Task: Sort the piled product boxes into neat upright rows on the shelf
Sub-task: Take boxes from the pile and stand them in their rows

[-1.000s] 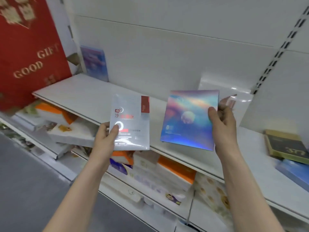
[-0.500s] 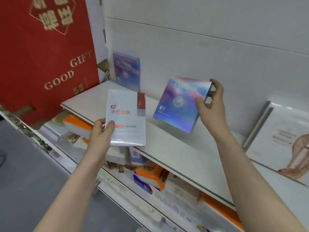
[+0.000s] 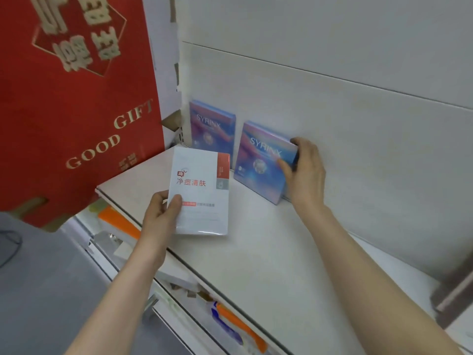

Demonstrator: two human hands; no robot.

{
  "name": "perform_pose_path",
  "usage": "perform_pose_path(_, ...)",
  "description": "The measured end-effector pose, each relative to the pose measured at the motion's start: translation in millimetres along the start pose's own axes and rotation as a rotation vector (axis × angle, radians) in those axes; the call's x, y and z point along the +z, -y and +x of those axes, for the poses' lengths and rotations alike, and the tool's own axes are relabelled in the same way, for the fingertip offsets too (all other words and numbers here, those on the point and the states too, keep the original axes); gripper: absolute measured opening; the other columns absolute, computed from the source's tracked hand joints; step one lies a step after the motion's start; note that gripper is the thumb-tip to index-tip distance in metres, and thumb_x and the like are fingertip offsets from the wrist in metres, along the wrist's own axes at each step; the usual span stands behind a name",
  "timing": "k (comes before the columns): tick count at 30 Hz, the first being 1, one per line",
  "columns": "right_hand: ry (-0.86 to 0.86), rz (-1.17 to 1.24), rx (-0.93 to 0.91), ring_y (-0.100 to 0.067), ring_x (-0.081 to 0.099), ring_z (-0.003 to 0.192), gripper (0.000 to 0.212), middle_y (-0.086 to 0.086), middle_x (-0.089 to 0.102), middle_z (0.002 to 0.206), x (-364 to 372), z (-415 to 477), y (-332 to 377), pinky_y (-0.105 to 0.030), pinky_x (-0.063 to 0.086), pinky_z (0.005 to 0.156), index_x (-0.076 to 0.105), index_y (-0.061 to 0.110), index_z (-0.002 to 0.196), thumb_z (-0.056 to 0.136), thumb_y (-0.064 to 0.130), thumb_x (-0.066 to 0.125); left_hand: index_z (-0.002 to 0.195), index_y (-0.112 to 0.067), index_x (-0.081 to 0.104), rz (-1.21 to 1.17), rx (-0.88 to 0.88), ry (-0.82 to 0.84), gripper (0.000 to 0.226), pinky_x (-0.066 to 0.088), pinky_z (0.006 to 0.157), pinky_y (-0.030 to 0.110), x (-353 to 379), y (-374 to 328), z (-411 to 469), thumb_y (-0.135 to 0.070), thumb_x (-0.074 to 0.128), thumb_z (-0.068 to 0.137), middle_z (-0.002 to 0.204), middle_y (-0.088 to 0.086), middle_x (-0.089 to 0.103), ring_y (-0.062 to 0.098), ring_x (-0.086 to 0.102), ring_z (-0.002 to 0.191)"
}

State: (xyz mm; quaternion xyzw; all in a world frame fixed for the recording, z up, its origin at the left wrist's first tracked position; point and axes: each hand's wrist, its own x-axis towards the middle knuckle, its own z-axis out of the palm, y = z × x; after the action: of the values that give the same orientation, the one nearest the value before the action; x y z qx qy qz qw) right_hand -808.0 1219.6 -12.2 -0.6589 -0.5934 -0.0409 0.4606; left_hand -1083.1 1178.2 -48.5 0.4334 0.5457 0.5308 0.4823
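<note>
currently right hand [image 3: 304,175] grasps the holographic blue-purple syrinx box [image 3: 261,162] by its right edge, thumb on the front face, fingers [image 3: 298,143] curled over the top right corner. box stands nearly upright at the back of the white shelf [image 3: 268,252], just in front of the back panel [image 3: 345,119], a little tilted. its lower edge looks down on the shelf, contact not certain. a second syrinx box [image 3: 212,126] stands upright just beside it to the left, in the back left corner, narrow gap between the two. left hand [image 3: 161,213] holds a white box [image 3: 202,193] with red chinese print and a red corner strip, gripped at its lower left, thumb on the front. it is raised over the front part of the shelf, face to the camera, and overlaps the bottom edge of the second syrinx box. big red gift bag [image 3: 71,98] with gold "good gift" lettering hangs at the left, overlapping the shelf's left end. below, a lower shelf [image 3: 176,319] carries piled boxes [image 3: 240,326] with orange and blue sides, blurred. grey floor [image 3: 38,290] at lower left. dark brown object [image 3: 453,290] at the right edge, blurred, cannot tell what.
</note>
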Motion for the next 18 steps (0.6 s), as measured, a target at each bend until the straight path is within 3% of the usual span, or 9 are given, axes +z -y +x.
perform_pose_path(3, -0.055, -0.137, -0.022, -0.022, 0.044, 0.100, 0.044, -0.011, 0.045, 0.117, 4.8, 2.6, 6.2, -0.024, 0.036, 0.078, 0.056, 0.015, 0.122, 0.082, 0.015, 0.073, 0.110, -0.021, 0.054, 0.001, -0.016, 0.037, 0.015, 0.051, 0.080, 0.036, 2.7, 2.4, 11.7, -0.030, 0.052, 0.098, 0.109, 0.007, 0.068, 0.025, 0.065, 0.098)
perform_pose_path(8, -0.064, -0.409, -0.049, -0.034, 0.048, 0.100, 0.044, -0.017, 0.050, 0.111, 4.7, 9.6, 7.9, -0.032, 0.041, 0.063, 0.058, 0.013, 0.123, 0.083, 0.021, 0.073, 0.113, -0.022, 0.055, 0.023, -0.017, 0.119, 0.020, 0.053, 0.087, 0.044, 5.7, 3.4, 21.1, -0.034, 0.053, 0.097, 0.107, 0.006, 0.069, 0.026, 0.067, 0.098)
perform_pose_path(10, -0.046, -0.444, -0.050, -0.035, 0.048, 0.100, 0.043, -0.017, 0.052, 0.109, 5.1, 9.2, 9.5, -0.034, 0.043, 0.061, 0.057, 0.011, 0.125, 0.084, 0.019, 0.070, 0.115, -0.021, 0.054, 0.025, -0.013, 0.154, 0.022, 0.053, 0.081, 0.039, 6.6, 3.0, 22.4, -0.033, 0.053, 0.097, 0.106, 0.005, 0.069, 0.023, 0.068, 0.095)
perform_pose_path(13, 0.018, -0.472, -0.048, -0.031, 0.044, 0.107, 0.043, -0.015, 0.049, 0.114, 0.6, 10.0, 12.8, -0.033, 0.041, 0.062, 0.052, 0.012, 0.130, 0.090, 0.018, 0.064, 0.113, -0.022, 0.056, 0.011, -0.003, 0.198, 0.019, 0.050, 0.073, 0.034, 6.1, 2.6, 21.2, -0.032, 0.053, 0.097, 0.100, 0.005, 0.070, 0.020, 0.068, 0.088)
perform_pose_path(18, 0.077, -0.460, -0.021, -0.028, 0.045, 0.106, 0.042, -0.012, 0.046, 0.115, -9.2, 13.3, 23.1, -0.038, 0.048, 0.072, 0.049, 0.018, 0.133, 0.092, 0.018, 0.059, 0.111, -0.026, 0.057, 0.017, 0.002, 0.259, 0.015, 0.054, 0.080, 0.037, 4.3, 0.4, 16.8, -0.032, 0.052, 0.097, 0.099, 0.003, 0.071, 0.018, 0.069, 0.088)
